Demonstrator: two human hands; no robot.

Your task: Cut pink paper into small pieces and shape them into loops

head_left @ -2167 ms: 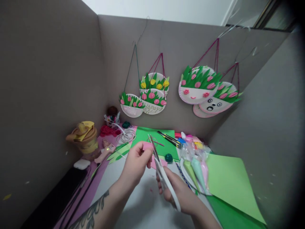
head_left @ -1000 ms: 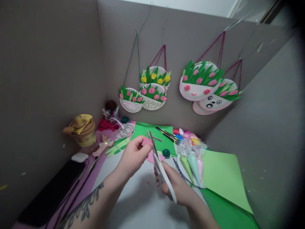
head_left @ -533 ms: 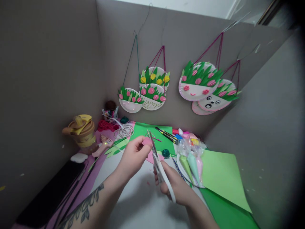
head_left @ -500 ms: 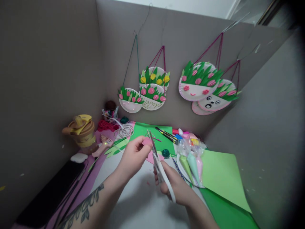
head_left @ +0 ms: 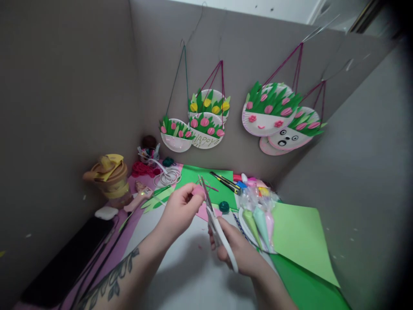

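Between thumb and fingers, my left hand [head_left: 180,207] pinches a small piece of pink paper [head_left: 198,190] above the work surface. My right hand [head_left: 237,249] grips white-handled scissors [head_left: 220,237], whose blades point up and away from me, slightly apart. The blades lie right beside the edge of the pink paper; whether they touch it I cannot tell. Below the hands lies a larger pink sheet [head_left: 206,212], partly hidden by them. A dark green ball [head_left: 223,207] sits just beyond the scissors. Tiny pink scraps are on the white surface [head_left: 180,275].
Craft knives [head_left: 226,182] lie on a green sheet [head_left: 206,170] at the back. Piping bags [head_left: 258,219] rest at right beside light green paper [head_left: 300,237]. A glue gun [head_left: 139,198] and a lidded cup [head_left: 111,181] stand left. Decorated paper plates [head_left: 206,135] hang on the wall behind.
My left hand and the pink paper have shifted very slightly to the left. The scissors stay in nearly the same place in my right hand.
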